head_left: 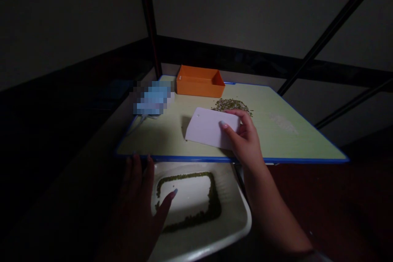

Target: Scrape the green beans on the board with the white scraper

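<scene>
On my feed, dim pale walls [233,8] meet in a corner behind the blue-edged desk [301,143], with a dark band [233,55] along them and black rods [334,28] slanting past its right side.

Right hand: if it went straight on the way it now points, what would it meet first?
Probably the heap of green seeds on the pale green board, just past the right hand and the white card it holds. The orange tray lies farther on; depth is uncertain.

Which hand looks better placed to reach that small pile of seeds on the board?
Probably the right hand: it holds the white card right beside the seed pile, while the left hand is farther off, over the tray.
</scene>
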Tool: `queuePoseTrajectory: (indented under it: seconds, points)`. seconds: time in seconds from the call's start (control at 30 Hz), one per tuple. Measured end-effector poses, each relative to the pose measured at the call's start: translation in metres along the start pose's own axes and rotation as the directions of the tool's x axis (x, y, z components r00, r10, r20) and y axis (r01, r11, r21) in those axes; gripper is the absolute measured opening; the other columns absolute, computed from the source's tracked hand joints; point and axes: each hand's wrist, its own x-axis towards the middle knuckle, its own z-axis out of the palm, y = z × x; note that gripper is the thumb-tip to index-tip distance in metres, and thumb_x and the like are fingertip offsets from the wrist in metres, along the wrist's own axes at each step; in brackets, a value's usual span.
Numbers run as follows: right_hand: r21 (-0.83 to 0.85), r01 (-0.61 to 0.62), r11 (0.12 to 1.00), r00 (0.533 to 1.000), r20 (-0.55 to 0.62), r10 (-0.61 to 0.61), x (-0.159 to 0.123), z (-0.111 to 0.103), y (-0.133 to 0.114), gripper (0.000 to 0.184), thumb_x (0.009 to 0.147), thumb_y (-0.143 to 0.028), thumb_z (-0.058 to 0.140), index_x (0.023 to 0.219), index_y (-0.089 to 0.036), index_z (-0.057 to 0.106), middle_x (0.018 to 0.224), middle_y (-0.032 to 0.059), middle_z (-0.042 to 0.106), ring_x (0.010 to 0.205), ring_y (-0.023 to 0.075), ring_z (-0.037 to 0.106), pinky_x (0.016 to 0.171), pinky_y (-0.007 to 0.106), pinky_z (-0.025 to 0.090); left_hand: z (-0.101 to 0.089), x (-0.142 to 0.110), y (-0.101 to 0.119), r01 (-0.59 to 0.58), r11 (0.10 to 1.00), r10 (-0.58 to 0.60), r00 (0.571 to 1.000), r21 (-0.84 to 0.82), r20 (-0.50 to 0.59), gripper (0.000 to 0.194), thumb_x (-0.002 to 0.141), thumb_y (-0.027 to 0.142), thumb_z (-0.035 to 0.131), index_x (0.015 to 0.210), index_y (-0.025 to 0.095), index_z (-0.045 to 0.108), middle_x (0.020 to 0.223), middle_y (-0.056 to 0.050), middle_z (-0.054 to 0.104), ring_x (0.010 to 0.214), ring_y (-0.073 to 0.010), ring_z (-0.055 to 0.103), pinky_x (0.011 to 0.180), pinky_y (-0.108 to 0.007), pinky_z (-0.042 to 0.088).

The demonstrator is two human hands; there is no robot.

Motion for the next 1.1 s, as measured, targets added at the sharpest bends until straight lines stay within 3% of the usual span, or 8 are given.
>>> queuePoseTrajectory:
  seconds: [0.23, 0.5, 0.77, 1.1]
  points:
    - [-0.020, 0.021, 1.000, 1.000, 0.010, -0.021, 0.0012, -0.0001, 0.0011, 0.025, 0.082, -0.020, 0.066, 0.105, -0.029, 0.060, 0.108, 0.0012, 0.067, 0.097, 0.0214, 0.063, 0.084, 0.040, 0.054, -0.0006, -0.0023, -0.0032, 0.040, 0.998, -0.038, 0.998, -0.039, 0.053, 0.083, 0.085, 0.056, 0.045, 0.153, 0.027, 0.007, 0.165, -0.015, 0.009, 0.151, -0.0338, 0.013, 0.111, -0.057, 0.040]
    - [-0.024, 0.075, 0.997, 0.997, 0.017, -0.074, 0.0005, -0.0011, -0.0006, 0.025, 0.083, -0.022, 0.066, 0.106, -0.029, 0.059, 0.108, 0.0011, 0.066, 0.097, 0.0203, 0.063, 0.081, 0.036, 0.054, 0.0000, -0.0013, -0.0013, 0.067, 0.995, -0.061, 0.995, -0.080, 0.074, 0.081, 0.086, 0.056, 0.043, 0.153, 0.031, 0.005, 0.166, -0.009, 0.005, 0.152, -0.0321, 0.010, 0.115, -0.059, 0.034]
    - [-0.052, 0.073, 0.996, 0.997, 0.019, -0.072, -0.0020, -0.0037, 0.0008, 0.025, 0.082, -0.020, 0.067, 0.105, -0.028, 0.061, 0.108, 0.0013, 0.067, 0.101, 0.0207, 0.063, 0.088, 0.038, 0.053, -0.0005, -0.0011, -0.0016, 0.071, 0.994, -0.065, 0.995, -0.082, 0.074, 0.080, 0.086, 0.057, 0.042, 0.153, 0.029, 0.009, 0.166, -0.011, 0.008, 0.152, -0.0321, 0.009, 0.116, -0.058, 0.032]
    - [-0.158, 0.095, 0.983, 0.993, -0.058, -0.105, -0.0076, -0.0069, -0.0041, 0.022, 0.085, -0.021, 0.063, 0.105, -0.030, 0.059, 0.108, 0.0019, 0.065, 0.099, 0.0223, 0.062, 0.083, 0.040, 0.054, -0.0016, -0.0006, -0.0010, 0.108, 0.989, -0.098, 0.990, -0.101, 0.101, 0.079, 0.085, 0.058, 0.043, 0.152, 0.026, 0.015, 0.166, -0.011, 0.010, 0.152, -0.0316, 0.008, 0.118, -0.057, 0.029]
